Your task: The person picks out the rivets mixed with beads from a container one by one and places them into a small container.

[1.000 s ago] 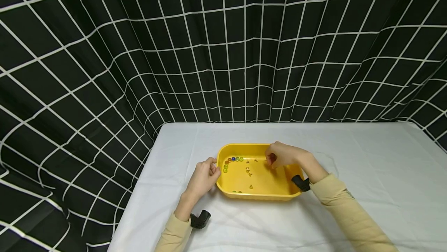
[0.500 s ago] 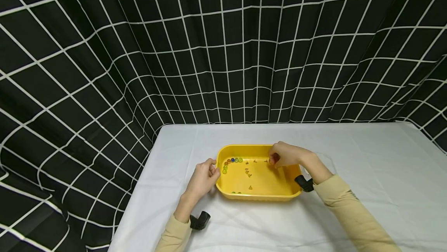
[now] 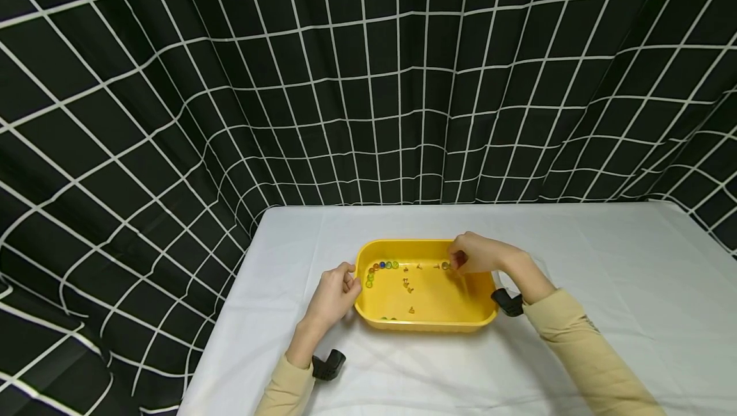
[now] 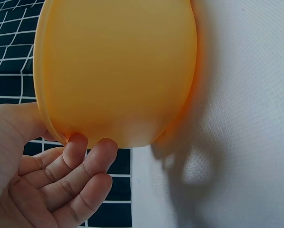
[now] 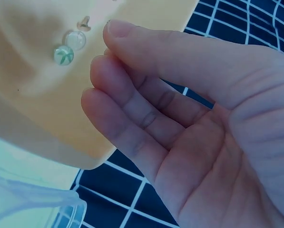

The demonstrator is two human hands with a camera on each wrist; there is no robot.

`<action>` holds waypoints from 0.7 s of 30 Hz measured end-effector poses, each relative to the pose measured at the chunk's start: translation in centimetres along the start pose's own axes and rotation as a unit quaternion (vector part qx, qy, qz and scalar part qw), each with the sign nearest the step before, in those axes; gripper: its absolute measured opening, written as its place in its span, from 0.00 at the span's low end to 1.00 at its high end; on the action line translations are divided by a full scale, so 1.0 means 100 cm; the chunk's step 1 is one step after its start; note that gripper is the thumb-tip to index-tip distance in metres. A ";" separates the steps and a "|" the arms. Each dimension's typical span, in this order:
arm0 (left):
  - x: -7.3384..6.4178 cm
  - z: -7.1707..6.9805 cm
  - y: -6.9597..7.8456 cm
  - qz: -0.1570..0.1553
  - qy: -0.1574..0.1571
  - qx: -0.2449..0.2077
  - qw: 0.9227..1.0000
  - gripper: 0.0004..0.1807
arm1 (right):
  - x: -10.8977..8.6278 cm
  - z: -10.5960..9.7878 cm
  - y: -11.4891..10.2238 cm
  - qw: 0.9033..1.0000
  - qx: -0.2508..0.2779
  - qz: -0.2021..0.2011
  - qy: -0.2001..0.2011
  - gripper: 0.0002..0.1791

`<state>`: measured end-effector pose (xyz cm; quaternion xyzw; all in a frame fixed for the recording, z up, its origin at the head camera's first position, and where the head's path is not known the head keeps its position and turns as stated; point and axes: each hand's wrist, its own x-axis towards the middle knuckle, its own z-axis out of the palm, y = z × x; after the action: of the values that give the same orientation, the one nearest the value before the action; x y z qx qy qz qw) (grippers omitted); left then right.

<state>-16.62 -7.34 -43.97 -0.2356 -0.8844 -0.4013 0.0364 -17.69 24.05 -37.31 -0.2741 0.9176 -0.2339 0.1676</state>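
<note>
A yellow plastic tub (image 3: 426, 325) stands on the white table. My left hand (image 3: 335, 294) grips its left end, thumb over the rim and curled fingers (image 4: 100, 154) against the outside wall. Over the tub's right part is my right hand (image 3: 480, 254), fingers loosely bent with nothing visible between them. Close to its fingertips in the right wrist view lie a clear marble (image 5: 75, 40), a green-patterned marble (image 5: 63, 55) and a small tack (image 5: 84, 23), all apart from the hand. The index fingertip is mostly hidden behind the thumb.
Several marbles (image 3: 382, 265) line the tub's back left corner, and a few green ones (image 3: 384, 319) sit by the front wall. Several gold-coloured tacks (image 3: 405, 282) are scattered on its floor. A clear plastic container (image 5: 61, 204) stands just right of the tub.
My right hand has shifted right inside the tub, and marbles now show beside its fingertips. My left hand stays on the tub's end.
</note>
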 end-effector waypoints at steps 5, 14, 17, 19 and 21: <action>0.000 0.000 0.001 0.001 0.000 0.000 1.000 0.14 | -0.002 -0.001 0.002 1.000 0.004 -0.003 0.002 0.08; 0.000 0.000 0.002 0.004 0.007 0.004 1.000 0.13 | -0.007 -0.004 0.002 1.000 0.009 0.016 0.002 0.07; 0.000 0.001 0.001 0.005 0.007 0.003 1.000 0.13 | -0.008 -0.005 0.003 1.000 0.009 0.021 0.004 0.08; 0.000 0.000 0.002 0.005 0.007 0.002 1.000 0.14 | -0.009 -0.006 0.003 1.000 0.010 0.022 0.006 0.08; -0.001 0.000 0.001 0.004 0.004 0.002 1.000 0.14 | -0.010 -0.006 0.004 1.000 0.012 0.024 0.006 0.09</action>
<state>-16.52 -7.27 -43.95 -0.2371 -0.8843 -0.4000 0.0424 -17.30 25.14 -36.82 -0.2483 0.9221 -0.2424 0.1710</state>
